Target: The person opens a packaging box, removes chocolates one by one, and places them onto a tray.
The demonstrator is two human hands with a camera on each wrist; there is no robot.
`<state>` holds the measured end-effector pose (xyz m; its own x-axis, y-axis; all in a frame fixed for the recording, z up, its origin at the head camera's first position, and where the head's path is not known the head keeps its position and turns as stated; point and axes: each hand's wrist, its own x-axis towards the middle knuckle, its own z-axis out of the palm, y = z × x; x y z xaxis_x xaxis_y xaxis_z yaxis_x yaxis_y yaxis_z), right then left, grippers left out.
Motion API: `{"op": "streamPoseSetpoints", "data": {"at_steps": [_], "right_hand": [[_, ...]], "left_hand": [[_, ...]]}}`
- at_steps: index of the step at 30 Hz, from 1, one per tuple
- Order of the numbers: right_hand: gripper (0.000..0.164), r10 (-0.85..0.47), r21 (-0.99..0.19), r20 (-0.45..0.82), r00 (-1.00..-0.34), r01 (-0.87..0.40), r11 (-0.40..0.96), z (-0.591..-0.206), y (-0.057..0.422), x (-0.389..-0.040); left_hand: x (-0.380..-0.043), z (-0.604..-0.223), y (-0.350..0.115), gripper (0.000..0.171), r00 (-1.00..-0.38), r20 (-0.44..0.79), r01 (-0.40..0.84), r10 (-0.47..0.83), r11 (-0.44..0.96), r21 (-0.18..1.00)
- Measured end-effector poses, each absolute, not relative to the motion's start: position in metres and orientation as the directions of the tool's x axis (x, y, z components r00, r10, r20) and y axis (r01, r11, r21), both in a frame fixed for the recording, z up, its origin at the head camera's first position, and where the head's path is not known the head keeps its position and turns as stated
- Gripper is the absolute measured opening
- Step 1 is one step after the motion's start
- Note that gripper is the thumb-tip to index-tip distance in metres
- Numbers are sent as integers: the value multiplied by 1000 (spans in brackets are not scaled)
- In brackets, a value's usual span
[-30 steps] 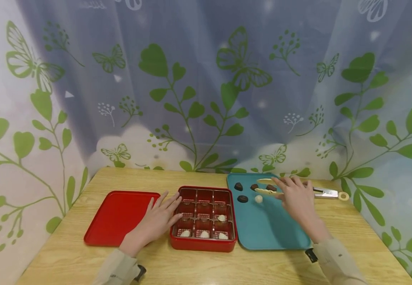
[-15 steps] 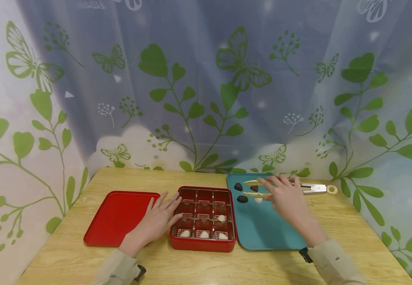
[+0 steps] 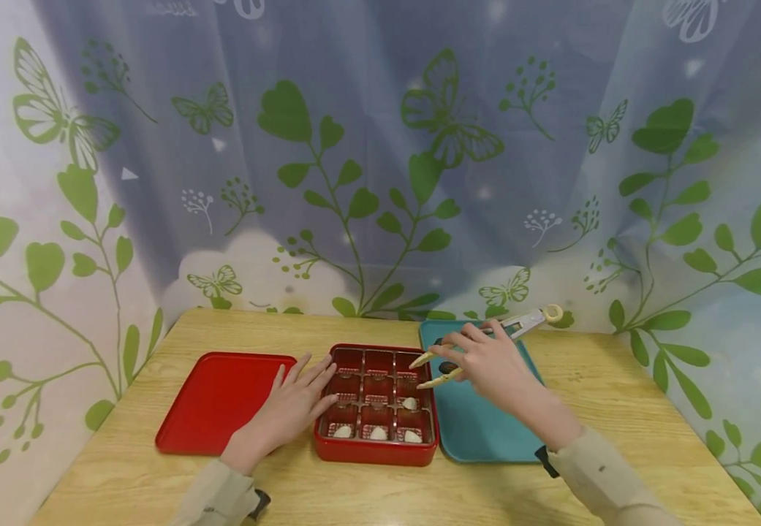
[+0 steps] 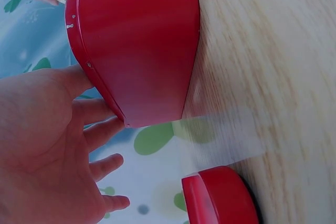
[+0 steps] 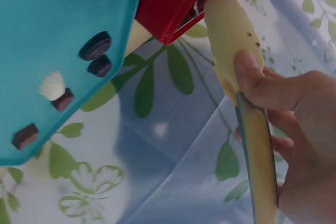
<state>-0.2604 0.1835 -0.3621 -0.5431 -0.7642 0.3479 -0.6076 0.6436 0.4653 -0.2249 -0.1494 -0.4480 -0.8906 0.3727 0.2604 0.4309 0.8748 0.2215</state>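
My right hand [image 3: 490, 365] grips pale-tipped tongs [image 3: 526, 321] with metal arms. Their tips stand apart over the right column of the red compartment box [image 3: 375, 454], with nothing visible between them. In the right wrist view, one pale tip [image 5: 231, 32] covers part of the box's edge. My left hand [image 3: 281, 409] rests against the box's left rim, fingers spread; the left wrist view shows its fingertips touching the rim. Small white shell-like chocolates [image 3: 378, 433] sit in the front row and the middle-right compartment. Dark chocolates [image 5: 95, 45] and one white chocolate [image 5: 52, 86] lie on the teal tray.
Right of the box lies the teal tray [image 3: 485, 431], close to its side. A red lid [image 3: 202, 409] lies left of the box, partly under my left hand. A leaf-patterned curtain [image 3: 367, 183] hangs behind the wooden table [image 3: 275, 497].
My right hand has carried the tongs leftward from over the tray to the box, and their handle end has swung toward the back. My left hand has stayed on the rim.
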Motion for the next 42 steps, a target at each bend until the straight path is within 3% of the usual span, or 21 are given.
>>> {"op": "streamPoseSetpoints", "data": {"at_steps": [8, 16, 19, 38, 42], "right_hand": [[56, -852, 588, 164, -498, -644, 489, -353, 151, -257], [14, -850, 675, 72, -522, -602, 427, -353, 118, -255], [8, -853, 699, 54, -519, -591, 404, -359, 109, -255], [7, -825, 655, 102, -556, -586, 476, -369, 119, -251], [23, -825, 610, 163, -541, -602, 515, -363, 135, -249]], "left_hand": [[-225, -448, -149, 56, -888, 271, 434, 372, 872, 225], [-223, -446, -148, 56, -892, 254, 432, 374, 871, 236], [-222, -444, -148, 56, -894, 244, 430, 375, 871, 237], [-224, -447, -150, 56, -893, 248, 429, 375, 877, 218], [-224, -446, -149, 56, -892, 254, 429, 374, 878, 213]]}}
